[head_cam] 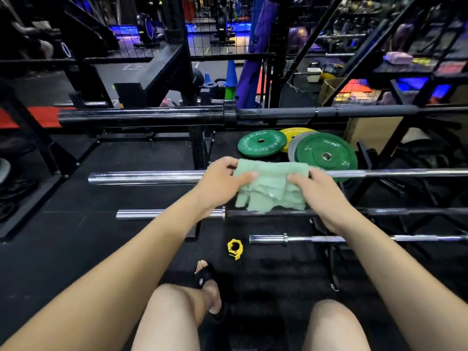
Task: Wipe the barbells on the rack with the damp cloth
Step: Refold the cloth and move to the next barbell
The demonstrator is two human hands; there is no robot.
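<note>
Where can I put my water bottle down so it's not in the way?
Bare floor mat left of the yellow collar, below the short bar. It is crowded right: green plates and bar ends.

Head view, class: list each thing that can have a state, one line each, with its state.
Cloth: draped over the chrome bar, gripped at both ends.
Chrome bar: horizontal on the rack, partly covered by the cloth.
Left hand: grips the cloth.
Right hand: grips the cloth.
Black bar: horizontal, untouched.
Yellow collar: lying on the floor.
</note>
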